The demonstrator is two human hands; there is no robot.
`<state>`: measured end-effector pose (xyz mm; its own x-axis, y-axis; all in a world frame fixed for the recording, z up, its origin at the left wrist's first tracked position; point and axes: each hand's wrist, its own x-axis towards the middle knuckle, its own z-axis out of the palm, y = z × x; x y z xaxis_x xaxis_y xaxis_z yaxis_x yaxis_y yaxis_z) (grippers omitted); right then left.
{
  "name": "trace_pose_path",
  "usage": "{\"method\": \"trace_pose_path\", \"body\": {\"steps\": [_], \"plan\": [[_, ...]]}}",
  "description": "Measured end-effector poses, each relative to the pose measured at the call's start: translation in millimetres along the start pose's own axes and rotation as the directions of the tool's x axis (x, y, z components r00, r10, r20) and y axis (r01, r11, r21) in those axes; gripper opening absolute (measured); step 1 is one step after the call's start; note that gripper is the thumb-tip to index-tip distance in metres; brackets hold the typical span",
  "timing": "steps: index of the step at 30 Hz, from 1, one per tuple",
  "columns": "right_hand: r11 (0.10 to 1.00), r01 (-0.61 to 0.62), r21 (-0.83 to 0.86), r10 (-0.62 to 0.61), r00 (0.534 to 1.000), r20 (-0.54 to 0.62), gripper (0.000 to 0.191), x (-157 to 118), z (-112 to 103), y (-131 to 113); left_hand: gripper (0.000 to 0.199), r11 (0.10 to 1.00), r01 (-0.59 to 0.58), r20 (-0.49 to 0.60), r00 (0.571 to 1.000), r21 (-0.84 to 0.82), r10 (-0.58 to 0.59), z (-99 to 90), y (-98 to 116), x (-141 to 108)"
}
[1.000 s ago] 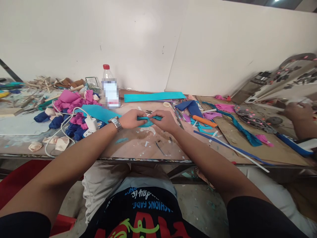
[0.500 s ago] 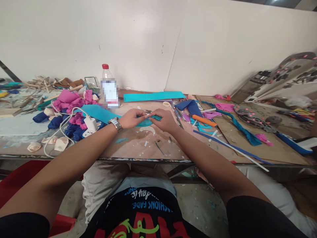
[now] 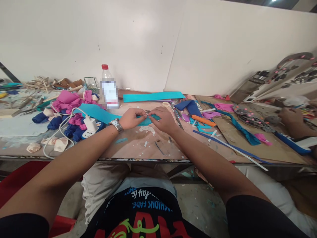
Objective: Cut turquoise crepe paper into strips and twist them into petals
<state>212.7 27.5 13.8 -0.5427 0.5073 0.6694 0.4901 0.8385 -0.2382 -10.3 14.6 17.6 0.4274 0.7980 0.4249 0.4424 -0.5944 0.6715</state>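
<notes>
Close together over the middle of the table, both hands pinch a turquoise crepe paper strip [image 3: 99, 113]. The strip runs from the left, passes behind the watch, and ends between my fingers. My left hand [image 3: 131, 119] has its thumb and fingertips closed on the strip's edge. My right hand [image 3: 162, 119] is closed on the same paper, its fingertips nearly meeting those of the left. The exact fold between the fingertips is too small to make out. Just behind the hands lies a second turquoise strip [image 3: 153, 96], flat against the wall side.
Pink and blue paper flowers [image 3: 68, 99] are heaped at left beside a white charger [image 3: 91, 124] and cable. A bottle with a red cap [image 3: 105, 67] stands behind. An orange utility knife [image 3: 203, 121] lies right among scraps. Another person's hand [image 3: 292, 119] is at far right.
Another person's hand has come into view at the far right. My hands stay nearly in place on the turquoise paper, with only small finger shifts.
</notes>
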Motion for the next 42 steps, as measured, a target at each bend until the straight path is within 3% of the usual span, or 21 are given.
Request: {"method": "trace_pose_path", "body": {"steps": [17, 26, 36, 42], "plan": [[0.998, -0.028, -0.050, 0.028, 1.000, -0.013, 0.009, -1.2, 2.4, -3.3, 0.034, 0.999, 0.015, -0.046, 0.999, 0.033, -0.013, 5.1, 2.7, -2.7], [1.000, 0.012, -0.028, -0.012, 1.000, 0.024, 0.012, -0.4, 2.1, 0.5, 0.032, 0.988, -0.016, -0.039, 0.999, 0.151, 0.022, 4.5, 4.8, -4.6], [0.993, -0.103, 0.051, 0.102, 0.995, 0.016, 0.011, 0.9, 1.4, -4.2, 0.032, 0.953, -0.063, -0.092, 0.991, 0.298, 0.095, 6.2, 7.5, -5.2], [0.992, -0.112, 0.049, 0.113, 0.994, 0.002, 0.011, 0.1, 1.9, -4.3, 0.032, 0.925, -0.096, -0.090, 0.986, 0.369, 0.138, 7.0, -0.8, -3.8]]}}
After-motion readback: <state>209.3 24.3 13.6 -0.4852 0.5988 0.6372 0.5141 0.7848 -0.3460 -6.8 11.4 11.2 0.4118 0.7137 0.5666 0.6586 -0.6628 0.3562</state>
